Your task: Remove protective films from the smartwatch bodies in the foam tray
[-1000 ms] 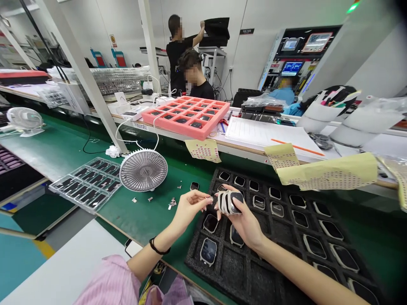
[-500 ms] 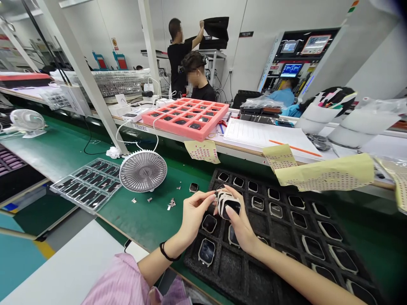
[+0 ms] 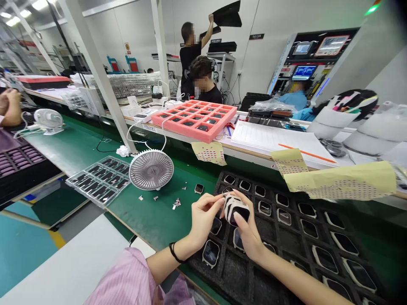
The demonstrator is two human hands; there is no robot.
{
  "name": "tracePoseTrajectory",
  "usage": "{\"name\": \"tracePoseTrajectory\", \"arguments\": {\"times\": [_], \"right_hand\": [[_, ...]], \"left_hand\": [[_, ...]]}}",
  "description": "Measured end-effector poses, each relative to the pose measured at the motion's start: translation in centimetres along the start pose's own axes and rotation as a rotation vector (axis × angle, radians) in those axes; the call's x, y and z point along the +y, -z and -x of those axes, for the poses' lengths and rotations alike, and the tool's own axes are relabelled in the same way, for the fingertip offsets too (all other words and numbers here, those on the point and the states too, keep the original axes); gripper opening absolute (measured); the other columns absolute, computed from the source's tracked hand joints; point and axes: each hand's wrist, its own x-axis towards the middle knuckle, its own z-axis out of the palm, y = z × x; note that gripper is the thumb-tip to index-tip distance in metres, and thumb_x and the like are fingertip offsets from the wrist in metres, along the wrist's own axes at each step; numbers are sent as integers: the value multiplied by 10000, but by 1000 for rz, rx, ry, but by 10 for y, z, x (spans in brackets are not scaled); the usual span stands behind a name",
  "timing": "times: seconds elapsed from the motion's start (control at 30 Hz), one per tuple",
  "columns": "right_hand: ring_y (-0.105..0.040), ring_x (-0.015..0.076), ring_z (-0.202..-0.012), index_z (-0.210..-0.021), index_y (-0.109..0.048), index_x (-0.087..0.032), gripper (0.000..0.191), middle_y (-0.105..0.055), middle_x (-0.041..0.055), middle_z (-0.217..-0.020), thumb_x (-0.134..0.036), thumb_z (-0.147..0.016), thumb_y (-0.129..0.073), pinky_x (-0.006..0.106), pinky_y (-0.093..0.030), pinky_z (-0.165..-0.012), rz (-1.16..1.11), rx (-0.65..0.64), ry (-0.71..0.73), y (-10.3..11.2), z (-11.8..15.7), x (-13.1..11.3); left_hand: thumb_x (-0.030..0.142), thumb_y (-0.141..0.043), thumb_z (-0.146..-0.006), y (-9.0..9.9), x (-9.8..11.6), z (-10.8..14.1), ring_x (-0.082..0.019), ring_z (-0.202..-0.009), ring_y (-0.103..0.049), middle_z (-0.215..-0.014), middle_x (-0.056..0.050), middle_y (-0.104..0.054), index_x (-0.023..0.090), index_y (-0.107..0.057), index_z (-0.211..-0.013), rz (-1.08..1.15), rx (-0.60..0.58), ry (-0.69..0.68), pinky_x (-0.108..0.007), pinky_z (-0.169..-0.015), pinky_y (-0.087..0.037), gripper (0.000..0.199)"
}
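Note:
A stack of several square smartwatch cases (image 3: pixel 239 215) with dark screens and pale frames rests in my right hand (image 3: pixel 251 237), thumb on the nearest screen and fingers wrapped behind. My left hand (image 3: pixel 202 222) is pinched closed against the left edge of the stack; whatever lies between its fingertips is too small to make out. Both hands are above a black foam tray (image 3: pixel 233 273), whose pockets hold many similar watch cases, while some pockets are bare. One loose smartwatch case (image 3: pixel 199 188) lies on the green mat left of the tray.
Small scraps (image 3: pixel 177 204) lie on the mat near a white fan (image 3: pixel 151 170). Left of it is a clear plastic tray (image 3: pixel 100 180) with dark pieces. A pink foam tray (image 3: pixel 208 136) and papers (image 3: pixel 270 142) occupy the shelf. Other people are beyond it; another person's hands (image 3: pixel 12 101) show far left.
The view has swung slightly left, so the scene sits further right. The stack has turned a little in my hands, showing more of its striped side. Behind, a person has raised a black sheet higher.

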Motion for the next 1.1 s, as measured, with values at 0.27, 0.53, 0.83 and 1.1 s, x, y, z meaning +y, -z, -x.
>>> {"name": "tracePoseTrajectory", "arguments": {"times": [0.27,0.53,0.83,1.1], "right_hand": [[-424,295,-1200,-1308,-430,-320,727,-541,91,-1167,-528,-666,-701,471,-333,-1030,-325,-20,-252,-7,10,-20],[-491,278,-1100,-1356,-367,-328,793,-551,77,-1134,-512,-662,-704,410,-468,-835,-412,-99,-432,-23,7,-24],[-564,184,-731,-1423,-250,-342,675,-575,64,-1078,-416,-831,-566,398,-477,-698,-459,-155,-438,-10,-4,-25],[-564,179,-757,-1423,-258,-354,669,-567,63,-1097,-385,-831,-568,367,-486,-669,-520,-133,-466,-11,-5,-27]], "left_hand": [[412,-855,-563,-4,-3,12,-19,-502,-450,-758,18,-572,180,-635,-907,675,-302,499,-132,-472,-342,470],[453,-836,-576,24,-2,-1,-31,-498,-450,-820,15,-587,267,-500,-1233,518,-544,531,-186,-561,-442,762],[274,-613,-775,156,-10,-40,-158,-813,-577,-958,-48,-570,158,-546,-883,-1102,-117,128,-301,-778,-474,172],[132,-558,-725,170,-27,-35,-168,-759,-600,-812,-62,-642,138,-584,-839,-1130,-197,254,-288,-724,-493,118]]}}
